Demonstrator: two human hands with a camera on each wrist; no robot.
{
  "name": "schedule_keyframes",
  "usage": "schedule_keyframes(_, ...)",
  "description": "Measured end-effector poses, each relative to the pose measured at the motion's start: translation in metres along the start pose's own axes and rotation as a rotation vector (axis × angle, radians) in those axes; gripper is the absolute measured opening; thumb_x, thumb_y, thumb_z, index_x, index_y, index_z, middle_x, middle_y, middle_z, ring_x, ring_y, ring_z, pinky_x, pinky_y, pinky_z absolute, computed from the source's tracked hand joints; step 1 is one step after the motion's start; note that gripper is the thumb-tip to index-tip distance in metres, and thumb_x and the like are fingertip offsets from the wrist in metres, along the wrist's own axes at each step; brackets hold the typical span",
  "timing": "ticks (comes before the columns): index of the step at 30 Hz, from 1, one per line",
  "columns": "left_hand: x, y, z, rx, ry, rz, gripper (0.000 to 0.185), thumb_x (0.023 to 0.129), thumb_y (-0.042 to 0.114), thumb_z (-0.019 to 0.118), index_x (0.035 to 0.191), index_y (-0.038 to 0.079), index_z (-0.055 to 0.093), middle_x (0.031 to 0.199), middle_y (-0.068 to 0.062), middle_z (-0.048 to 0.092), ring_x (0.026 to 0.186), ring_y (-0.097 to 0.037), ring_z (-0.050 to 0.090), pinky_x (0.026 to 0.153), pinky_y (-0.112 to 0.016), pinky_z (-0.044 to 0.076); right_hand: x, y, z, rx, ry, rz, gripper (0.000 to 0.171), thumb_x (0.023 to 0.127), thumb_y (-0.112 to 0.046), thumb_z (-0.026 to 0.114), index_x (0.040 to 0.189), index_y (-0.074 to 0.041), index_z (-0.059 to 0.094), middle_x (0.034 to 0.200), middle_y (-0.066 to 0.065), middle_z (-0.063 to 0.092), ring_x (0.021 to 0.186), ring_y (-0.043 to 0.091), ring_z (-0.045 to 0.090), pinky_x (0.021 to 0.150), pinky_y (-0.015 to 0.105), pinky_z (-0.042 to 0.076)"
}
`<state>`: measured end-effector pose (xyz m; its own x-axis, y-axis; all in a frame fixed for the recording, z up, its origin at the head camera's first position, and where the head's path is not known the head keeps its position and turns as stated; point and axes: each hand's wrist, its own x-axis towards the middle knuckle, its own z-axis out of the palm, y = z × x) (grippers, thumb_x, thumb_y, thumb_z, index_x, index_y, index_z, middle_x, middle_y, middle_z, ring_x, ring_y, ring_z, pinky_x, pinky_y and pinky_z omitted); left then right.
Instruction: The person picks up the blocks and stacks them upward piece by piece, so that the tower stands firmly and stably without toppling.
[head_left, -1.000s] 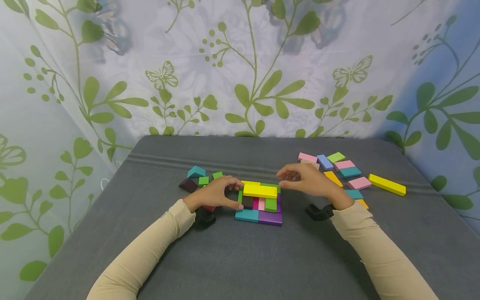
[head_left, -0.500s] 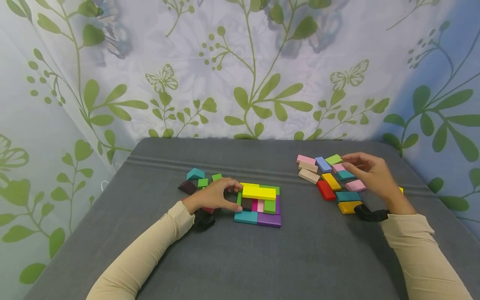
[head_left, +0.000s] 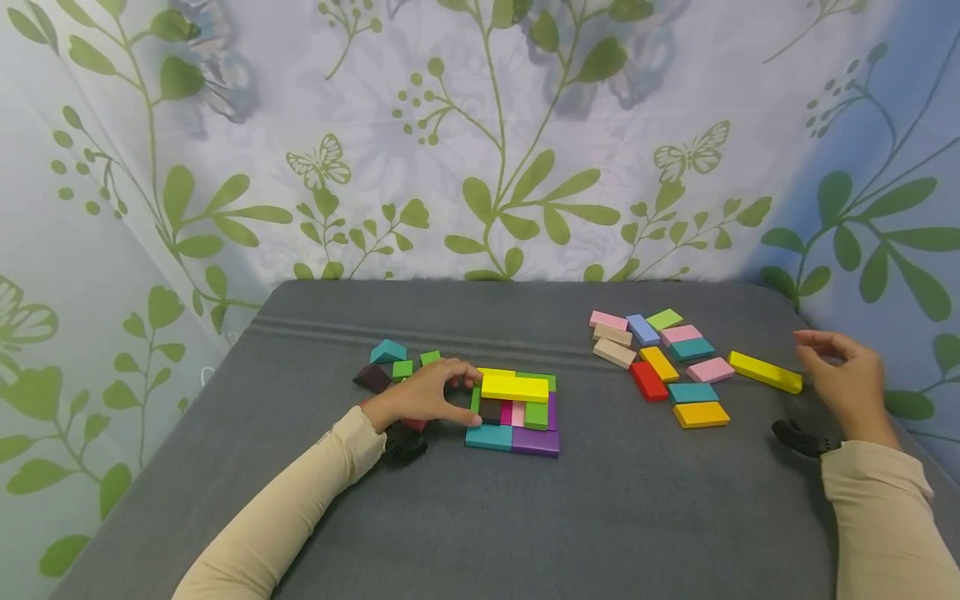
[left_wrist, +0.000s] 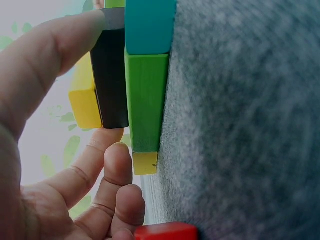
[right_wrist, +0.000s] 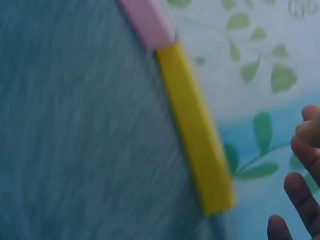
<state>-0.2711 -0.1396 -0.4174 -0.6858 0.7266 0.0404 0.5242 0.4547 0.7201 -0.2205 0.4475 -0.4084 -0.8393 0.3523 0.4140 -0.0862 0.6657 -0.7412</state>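
The long yellow block (head_left: 765, 372) lies flat on the grey table (head_left: 450, 517) at the right of the head view, just left of the right hand (head_left: 847, 379). Its long axis slants from upper left down to lower right, so its lower-right end is the one nearest that hand; the left hand is well apart, at mid-frame. The right hand is empty, its fingers loosely bent, and the right wrist view shows them at the right edge, apart from the block. The left hand (head_left: 435, 392) pinches a dark block (left_wrist: 112, 75) end to end, thumb at the top and a fingertip below in the left wrist view, within a low stack of coloured blocks (head_left: 536, 442). The long block is a straight, plain yellow bar, narrow and clearly longer than the loose blocks to its left. A pink block (head_left: 711, 369) sits at its upper-left end; whether the two touch, I cannot tell.
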Motion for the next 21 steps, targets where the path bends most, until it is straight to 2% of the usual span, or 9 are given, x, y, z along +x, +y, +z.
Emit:
schedule_keyframes(3, 0.0, 0.0, 0.0, -0.001, 0.001, 0.002, 0.057, 0.09, 0.026, 0.088, 0.134, -0.003, 0.065, 0.114, -0.008, 0.064, 0.105, -0.022, 0.053, 0.097, -0.041, 0.047, -0.002, 0.015, -0.005, -0.048, -0.047, 0.103, 0.016, 0.106, -0.021, 0.069, 0.117, -0.031, 0.075, 0.095, -0.041, 0.05, 0.088, -0.015, 0.046, 0.07, 0.006, 0.039)
schedule_keyframes(5, 0.0, -0.001, 0.0, -0.003, -0.003, 0.003, 0.057, 0.09, 0.026, 0.088, 0.134, -0.003, 0.065, 0.114, -0.008, 0.064, 0.104, -0.022, 0.053, 0.097, -0.041, 0.047, -0.003, 0.021, -0.007, -0.101, -0.122, 0.168, 0.032, 0.107, -0.031, 0.069, 0.137, -0.02, 0.073, 0.108, -0.024, 0.064, 0.091, -0.009, 0.048, 0.071, 0.013, 0.042)
schedule_keyframes(7, 0.0, -0.002, 0.0, -0.003, -0.006, 0.003, 0.057, 0.09, 0.026, 0.088, 0.134, -0.003, 0.065, 0.114, -0.008, 0.064, 0.104, -0.022, 0.053, 0.096, -0.041, 0.047, -0.001, 0.026, -0.01, -0.155, -0.231, 0.196, 0.059, 0.109, -0.037, 0.065, 0.156, -0.003, 0.056, 0.131, 0.005, 0.07, 0.103, 0.012, 0.061, 0.079, 0.028, 0.05)
schedule_keyframes(9, 0.001, -0.003, 0.0, -0.006, -0.008, -0.001, 0.057, 0.09, 0.025, 0.088, 0.135, -0.002, 0.065, 0.114, -0.007, 0.064, 0.104, -0.022, 0.053, 0.097, -0.041, 0.047, 0.001, 0.028, -0.01, -0.206, -0.339, 0.195, 0.074, 0.111, -0.04, 0.06, 0.162, 0.009, 0.038, 0.151, 0.036, 0.054, 0.119, 0.039, 0.06, 0.082, 0.039, 0.051)
schedule_keyframes(10, 0.001, -0.003, 0.0, -0.006, -0.009, -0.004, 0.057, 0.09, 0.025, 0.088, 0.135, -0.002, 0.065, 0.114, -0.007, 0.064, 0.104, -0.022, 0.053, 0.097, -0.041, 0.047, 0.002, 0.029, -0.01, -0.22, -0.385, 0.187, 0.077, 0.112, -0.04, 0.057, 0.162, 0.013, 0.031, 0.156, 0.045, 0.04, 0.126, 0.051, 0.054, 0.083, 0.046, 0.051)
schedule_keyframes(12, 0.001, -0.003, 0.001, -0.006, -0.01, -0.01, 0.058, 0.09, 0.025, 0.088, 0.135, -0.002, 0.065, 0.115, -0.006, 0.064, 0.105, -0.022, 0.053, 0.097, -0.041, 0.047, 0.003, 0.03, -0.01, -0.229, -0.441, 0.168, 0.075, 0.114, -0.038, 0.054, 0.159, 0.016, 0.03, 0.153, 0.051, 0.036, 0.131, 0.066, 0.043, 0.082, 0.049, 0.05)
schedule_keyframes(17, 0.001, -0.003, 0.001, -0.006, -0.012, -0.019, 0.059, 0.09, 0.027, 0.089, 0.136, -0.002, 0.065, 0.114, -0.006, 0.064, 0.105, -0.021, 0.053, 0.098, -0.041, 0.047, 0.004, 0.031, -0.011, -0.252, -0.487, 0.131, 0.069, 0.112, -0.036, 0.059, 0.15, 0.02, 0.044, 0.147, 0.051, 0.042, 0.122, 0.06, 0.049, 0.085, 0.055, 0.049)
schedule_keyframes(19, 0.001, -0.003, 0.0, -0.008, -0.012, -0.016, 0.06, 0.09, 0.027, 0.089, 0.136, -0.002, 0.065, 0.114, -0.006, 0.064, 0.105, -0.021, 0.053, 0.098, -0.041, 0.047, 0.005, 0.031, -0.013, -0.27, -0.487, 0.104, 0.065, 0.11, -0.031, 0.065, 0.146, 0.02, 0.048, 0.142, 0.05, 0.047, 0.108, 0.042, 0.06, 0.085, 0.052, 0.052)
schedule_keyframes(21, 0.001, -0.002, 0.0, -0.008, -0.009, -0.011, 0.06, 0.09, 0.026, 0.089, 0.136, -0.003, 0.065, 0.114, -0.007, 0.064, 0.105, -0.021, 0.053, 0.098, -0.041, 0.047, 0.005, 0.032, -0.014, -0.284, -0.48, 0.085, 0.061, 0.107, -0.026, 0.07, 0.143, 0.02, 0.052, 0.136, 0.048, 0.054, 0.093, 0.018, 0.062, 0.075, 0.035, 0.053)
